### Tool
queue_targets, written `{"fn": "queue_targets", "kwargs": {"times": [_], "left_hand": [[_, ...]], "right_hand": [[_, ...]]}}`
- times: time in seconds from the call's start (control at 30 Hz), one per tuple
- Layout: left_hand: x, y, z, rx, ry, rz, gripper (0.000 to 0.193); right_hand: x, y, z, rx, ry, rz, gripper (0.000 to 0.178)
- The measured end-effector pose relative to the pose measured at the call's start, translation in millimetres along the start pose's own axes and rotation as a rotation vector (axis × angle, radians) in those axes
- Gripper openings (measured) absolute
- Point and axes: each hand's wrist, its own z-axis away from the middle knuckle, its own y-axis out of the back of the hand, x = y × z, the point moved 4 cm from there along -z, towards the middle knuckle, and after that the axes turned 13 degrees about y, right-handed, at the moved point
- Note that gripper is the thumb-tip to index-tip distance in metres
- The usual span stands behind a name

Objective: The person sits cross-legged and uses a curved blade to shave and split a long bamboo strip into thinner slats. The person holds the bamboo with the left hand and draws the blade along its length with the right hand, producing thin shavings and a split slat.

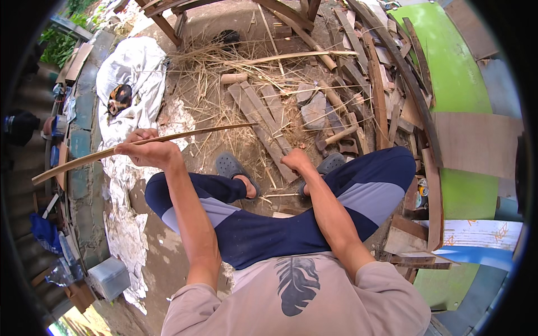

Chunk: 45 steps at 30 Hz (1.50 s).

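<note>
My left hand (pixel 148 150) is closed around a long, thin bamboo strip (pixel 78 163). The strip slants across the view, its thick end at the far left and its tapered end over the wooden planks (pixel 247 107) between my feet. My right hand (pixel 298 162) makes a fist low over the near end of those planks. Whatever its fingers hold, if anything, is hidden. Thin bamboo shavings (pixel 216 67) litter the ground beyond my feet.
A dark and orange cat (pixel 119 99) lies curled on a white cloth (pixel 134 59) at left. Stones (pixel 315 112) and a heap of scrap timber (pixel 381 95) fill the right side, beside green panels (pixel 448 67). A wooden bench (pixel 168 25) stands at the back.
</note>
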Motion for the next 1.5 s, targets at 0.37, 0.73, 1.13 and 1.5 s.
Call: {"fn": "queue_targets", "kwargs": {"times": [0.37,0.73,1.13,1.5], "left_hand": [[-12.4,-6.0,1.8,-0.130,0.033,0.029,0.059],[1.3,-2.5,-2.8,-0.036,0.057,0.025,0.058],[41.2,28.4,-30.5,0.188,0.019,0.151,0.059],[-2.4,8.6,-9.6,0.000,0.010,0.168,0.050]], "right_hand": [[32.7,-44.5,-38.1,-0.004,0.038,0.210,0.035],[74.7,-64.4,-40.9,-0.157,-0.237,-0.458,0.031],[61.7,-36.0,-34.4,-0.034,-0.186,-0.050,0.029],[28.0,23.3,-10.6,0.425,-0.172,-0.297,0.041]]}}
